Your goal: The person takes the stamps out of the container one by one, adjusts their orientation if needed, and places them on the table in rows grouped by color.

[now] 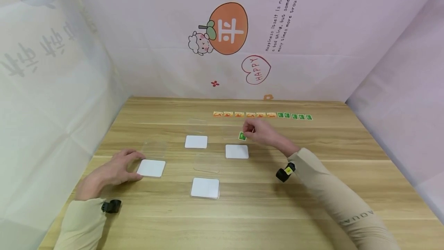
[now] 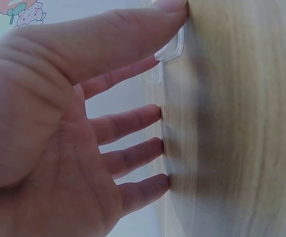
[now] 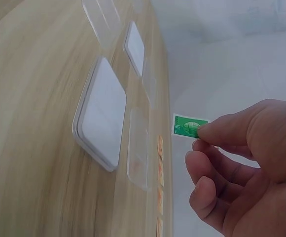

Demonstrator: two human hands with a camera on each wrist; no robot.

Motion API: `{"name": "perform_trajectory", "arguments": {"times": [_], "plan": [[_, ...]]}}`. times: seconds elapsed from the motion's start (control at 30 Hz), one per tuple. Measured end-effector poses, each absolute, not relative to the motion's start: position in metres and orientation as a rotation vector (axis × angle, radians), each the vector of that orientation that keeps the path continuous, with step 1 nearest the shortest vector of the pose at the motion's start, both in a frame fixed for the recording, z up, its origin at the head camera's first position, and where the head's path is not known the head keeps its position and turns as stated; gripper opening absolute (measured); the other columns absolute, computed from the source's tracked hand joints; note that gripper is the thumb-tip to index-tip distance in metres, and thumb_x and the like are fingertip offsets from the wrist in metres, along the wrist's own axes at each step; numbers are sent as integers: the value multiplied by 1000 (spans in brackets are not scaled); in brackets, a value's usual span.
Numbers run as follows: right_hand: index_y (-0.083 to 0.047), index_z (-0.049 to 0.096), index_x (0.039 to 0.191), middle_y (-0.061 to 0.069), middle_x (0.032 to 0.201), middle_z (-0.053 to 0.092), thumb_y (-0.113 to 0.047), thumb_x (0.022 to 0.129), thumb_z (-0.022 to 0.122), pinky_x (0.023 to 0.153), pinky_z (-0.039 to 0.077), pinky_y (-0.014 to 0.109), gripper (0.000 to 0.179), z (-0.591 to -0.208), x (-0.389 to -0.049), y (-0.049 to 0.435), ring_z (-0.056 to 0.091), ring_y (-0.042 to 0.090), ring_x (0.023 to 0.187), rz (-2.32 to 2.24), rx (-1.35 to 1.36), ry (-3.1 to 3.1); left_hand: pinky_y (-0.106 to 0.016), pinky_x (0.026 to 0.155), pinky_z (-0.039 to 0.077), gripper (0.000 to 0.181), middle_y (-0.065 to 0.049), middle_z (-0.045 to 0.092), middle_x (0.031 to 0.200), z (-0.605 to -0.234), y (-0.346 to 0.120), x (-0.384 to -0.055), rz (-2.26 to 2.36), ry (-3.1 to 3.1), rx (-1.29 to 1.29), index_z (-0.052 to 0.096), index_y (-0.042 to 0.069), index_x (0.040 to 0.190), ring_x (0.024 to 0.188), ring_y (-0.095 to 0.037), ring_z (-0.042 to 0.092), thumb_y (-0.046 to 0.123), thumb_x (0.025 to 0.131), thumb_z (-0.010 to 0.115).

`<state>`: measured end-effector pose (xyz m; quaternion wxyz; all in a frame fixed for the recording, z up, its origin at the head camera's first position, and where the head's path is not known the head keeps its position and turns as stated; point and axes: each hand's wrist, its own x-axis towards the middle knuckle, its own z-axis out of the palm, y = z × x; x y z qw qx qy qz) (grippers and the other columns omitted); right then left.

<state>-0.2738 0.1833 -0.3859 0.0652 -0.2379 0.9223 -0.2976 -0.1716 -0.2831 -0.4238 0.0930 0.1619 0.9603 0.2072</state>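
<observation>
My right hand [image 1: 261, 131] pinches a small green stamp [image 3: 187, 126] with a pale border between thumb and forefinger. In the head view this stamp hangs behind the right-hand white flat case [image 1: 237, 151], above a clear plastic lid [image 3: 138, 148]. At the far left, the thumb and forefinger of my left hand [image 1: 119, 168] hold opposite edges of another white flat case [image 1: 151, 168]. The other left fingers reach down to the tabletop, spread apart, in the left wrist view.
Two more white cases lie on the wooden table, one at centre back [image 1: 196, 142] and one nearer me [image 1: 205, 188]. Each has a clear lid behind it. A row of orange stamps [image 1: 239, 114] and green stamps [image 1: 294, 116] runs along the back. Printed cloth walls enclose the table.
</observation>
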Motion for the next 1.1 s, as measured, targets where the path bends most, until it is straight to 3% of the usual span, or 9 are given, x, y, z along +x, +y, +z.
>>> {"name": "perform_trajectory", "arguments": {"times": [1.1], "plan": [[-7, 59, 86, 5, 80, 59, -3, 90, 60, 65, 42, 30, 6, -390, -297, 251, 51, 17, 74, -686, -627, 2863, -69, 96, 36, 56, -31, 41, 140, -422, -283, -171, 603, 2848, 471, 59, 12, 129, 127, -54, 39, 33, 81, 79]]}}
